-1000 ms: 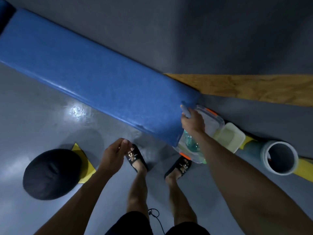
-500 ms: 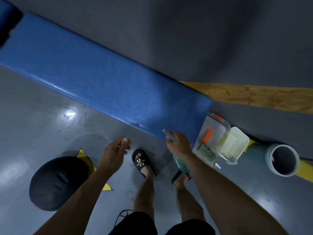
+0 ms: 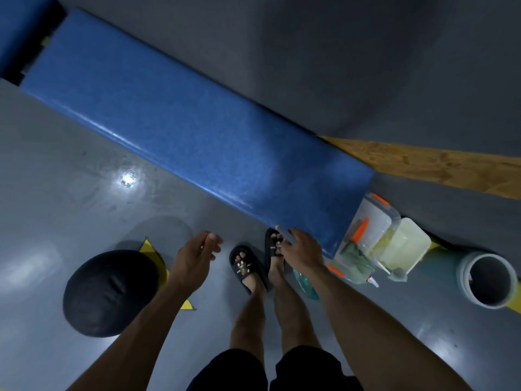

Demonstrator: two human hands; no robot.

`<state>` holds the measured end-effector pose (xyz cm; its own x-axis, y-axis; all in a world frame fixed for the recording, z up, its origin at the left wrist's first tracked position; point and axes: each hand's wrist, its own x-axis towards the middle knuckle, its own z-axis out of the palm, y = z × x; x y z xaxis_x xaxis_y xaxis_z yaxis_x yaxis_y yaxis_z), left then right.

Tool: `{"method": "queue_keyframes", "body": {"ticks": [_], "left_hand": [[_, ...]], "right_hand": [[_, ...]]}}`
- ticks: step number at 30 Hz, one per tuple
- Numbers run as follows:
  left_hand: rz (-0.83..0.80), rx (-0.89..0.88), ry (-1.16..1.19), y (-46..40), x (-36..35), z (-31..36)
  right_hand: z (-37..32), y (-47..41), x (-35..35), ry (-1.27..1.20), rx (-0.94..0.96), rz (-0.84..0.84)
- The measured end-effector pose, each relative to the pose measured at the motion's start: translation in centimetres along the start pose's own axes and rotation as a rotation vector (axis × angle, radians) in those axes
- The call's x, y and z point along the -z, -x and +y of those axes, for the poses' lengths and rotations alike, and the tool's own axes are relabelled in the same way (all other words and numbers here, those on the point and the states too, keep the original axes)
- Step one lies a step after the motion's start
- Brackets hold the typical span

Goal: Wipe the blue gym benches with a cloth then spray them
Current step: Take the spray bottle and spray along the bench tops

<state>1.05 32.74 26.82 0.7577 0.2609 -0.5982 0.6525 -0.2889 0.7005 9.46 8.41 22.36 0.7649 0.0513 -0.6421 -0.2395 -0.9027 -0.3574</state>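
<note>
down by the near edge of the bench, the right hand (image 3: 303, 251) has its fingers curled round the neck of a spray bottle (image 3: 306, 282), whose greenish clear body hangs below the wrist, its grey nozzle poking out past the knuckles toward the padding. the left hand (image 3: 194, 256) hovers free over the floor, fingers loosely bent, thumb near the fingertips, holding nothing. between the two hands stand the person's feet in black sandals (image 3: 248, 268). the blue gym bench (image 3: 183, 131) runs on a slant from upper left to lower right, its end just beside a clear plastic tub (image 3: 372, 221) with orange clips; a green cloth (image 3: 356, 258) lies crumpled inside the tub. touching it is a pale yellowish container (image 3: 406, 246), and further right a white bucket (image 3: 487, 280). left of the feet, a black round cushion (image 3: 108, 292) sits on yellow floor markings (image 3: 148, 248).
</note>
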Motion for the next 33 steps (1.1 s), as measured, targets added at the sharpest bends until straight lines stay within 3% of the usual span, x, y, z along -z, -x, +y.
{"method": "queue_keyframes", "body": {"ticks": [10, 23, 33], "left_hand": [[0.008, 0.018, -0.006, -1.6, -0.3, 2.7], [-0.017, -0.004, -0.065, -5.3, -2.5, 7.2], [0.033, 0.036, -0.062, -4.8, -2.7, 7.7]], "right_hand": [[2.4, -6.3, 6.2, -0.4, -0.06, 0.128], [1.7, -10.4, 13.0, -0.23, -0.039, 0.189], [0.5, -6.2, 6.1, -0.127, 0.274, -0.103]]}}
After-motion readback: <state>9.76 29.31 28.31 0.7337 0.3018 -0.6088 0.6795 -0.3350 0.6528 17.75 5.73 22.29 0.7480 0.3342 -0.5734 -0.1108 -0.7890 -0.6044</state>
